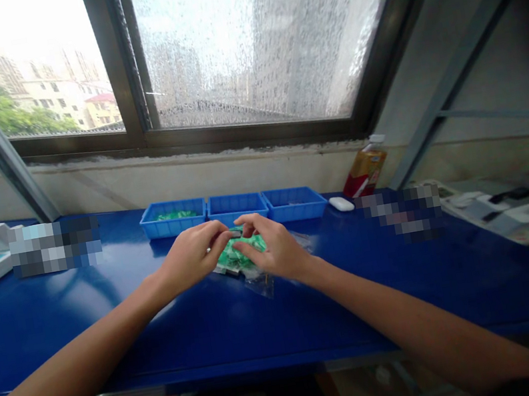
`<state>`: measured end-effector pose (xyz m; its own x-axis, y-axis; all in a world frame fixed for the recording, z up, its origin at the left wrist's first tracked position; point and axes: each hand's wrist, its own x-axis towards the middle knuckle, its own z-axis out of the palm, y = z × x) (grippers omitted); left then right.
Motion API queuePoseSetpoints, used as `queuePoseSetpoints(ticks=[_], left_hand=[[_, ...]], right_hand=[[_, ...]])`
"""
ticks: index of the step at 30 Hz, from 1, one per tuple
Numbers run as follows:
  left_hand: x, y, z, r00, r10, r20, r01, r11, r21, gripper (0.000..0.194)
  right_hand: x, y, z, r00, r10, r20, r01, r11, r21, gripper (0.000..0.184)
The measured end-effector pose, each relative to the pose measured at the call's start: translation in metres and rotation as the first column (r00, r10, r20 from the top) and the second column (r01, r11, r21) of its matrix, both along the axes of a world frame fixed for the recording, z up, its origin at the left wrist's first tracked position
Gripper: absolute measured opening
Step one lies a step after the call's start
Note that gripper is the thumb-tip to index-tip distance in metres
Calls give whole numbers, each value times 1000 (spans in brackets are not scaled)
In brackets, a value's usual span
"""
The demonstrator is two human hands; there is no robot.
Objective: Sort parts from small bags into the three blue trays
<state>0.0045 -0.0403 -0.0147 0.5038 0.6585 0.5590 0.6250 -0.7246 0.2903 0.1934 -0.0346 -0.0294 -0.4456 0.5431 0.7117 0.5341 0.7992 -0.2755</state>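
Tabletop before a window, with your two hands meeting near its middle. Your left hand has a narrow grip: thumb and forefinger close on what appears to be a small dark piece, too blurred to identify. Your right hand has a wider grip, its thumb parted from the curled fingers; whether those fingers touch the piece, you cannot tell from this view. The piece lies between your hands, over a heap of green packets. Clear plastic film spreads at the near edge of the heap. Beyond stand a left tray, holding green items, a middle tray and a right tray, side by side. A white case and a bottle stand to the right.

Likely faults: with so little surface under your fingertips, the piece could slip if your left pinch loosens or your right fingers knock it. Dropped, it could be lost among the packets. Your lowered right thumb could snag or shift the heap. The film, being light and loose, could cling to your right wrist and drag packets along.
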Motion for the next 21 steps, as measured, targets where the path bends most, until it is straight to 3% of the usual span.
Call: queuePoseSetpoints(ticks=[5,7,11,15,21], left_hand=[[-1,2,3,997,10,-83,-10,1000,-7,37],[-6,5,7,992,7,-127,-15,998,-57,38],[-26,19,11,957,42,-286,-91,983,-158,32],[-46,37,-1,907,185,-379,-231,970,-77,26],[-44,44,-18,882,186,-434,-269,953,-139,20]], right_hand=[[-2,-1,4,996,22,90,-27,998,58,12],[0,4,6,994,-7,109,-1,997,77,15],[13,30,4,975,-207,87,199,976,91,25],[34,58,-5,905,-421,57,415,904,101,26],[46,71,-14,849,-525,58,516,849,114,26]])
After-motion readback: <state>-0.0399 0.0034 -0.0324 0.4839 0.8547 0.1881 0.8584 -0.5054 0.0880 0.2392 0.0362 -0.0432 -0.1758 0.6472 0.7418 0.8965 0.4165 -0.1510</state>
